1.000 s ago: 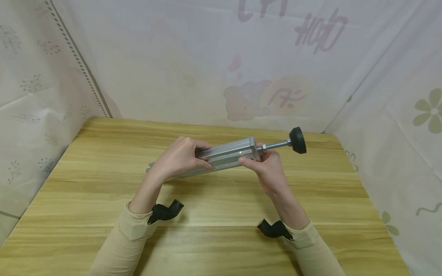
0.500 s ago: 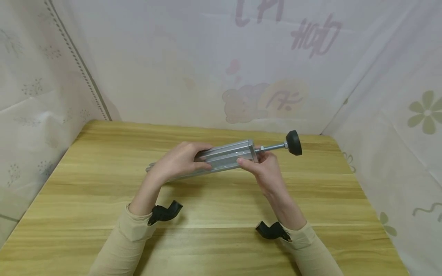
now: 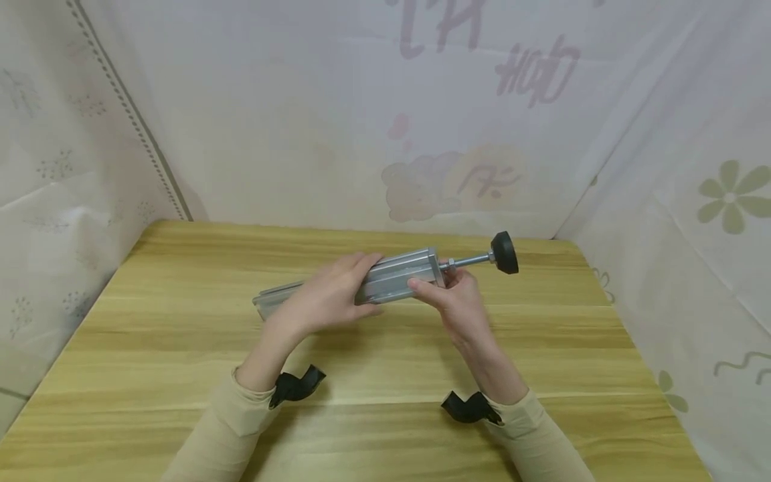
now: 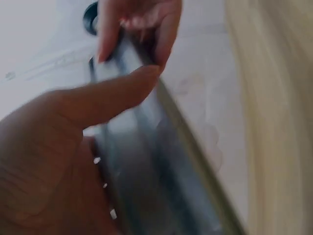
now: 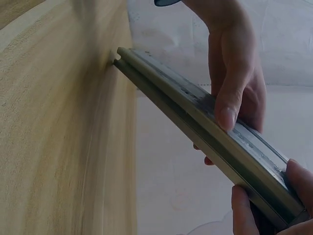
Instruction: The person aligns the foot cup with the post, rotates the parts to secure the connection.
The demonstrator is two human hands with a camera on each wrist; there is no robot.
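A silver aluminium profile (image 3: 394, 280) with long grooves is held slanting above the table by both hands. From its right end a threaded rod (image 3: 472, 260) with nuts carries a black round levelling foot (image 3: 504, 253). My left hand (image 3: 331, 291) grips the profile around its middle, back of the hand upward. In the right wrist view the left thumb lies on one face and a fingertip shows below. My right hand (image 3: 465, 311) holds the right end, thumb on the near face and fingers behind, close to the rod. The profile's left end (image 5: 122, 54) sticks out past the left hand.
The wood-grain table (image 3: 373, 428) lies below. Pale printed cloth (image 3: 289, 134) hangs behind it and on both sides. Each sleeve cuff has a black curved mount (image 3: 299, 384) on it.
My left hand has shifted a little to the right along the profile, so more of the left end shows. The right hand keeps its hold. The head view has tilted slightly.
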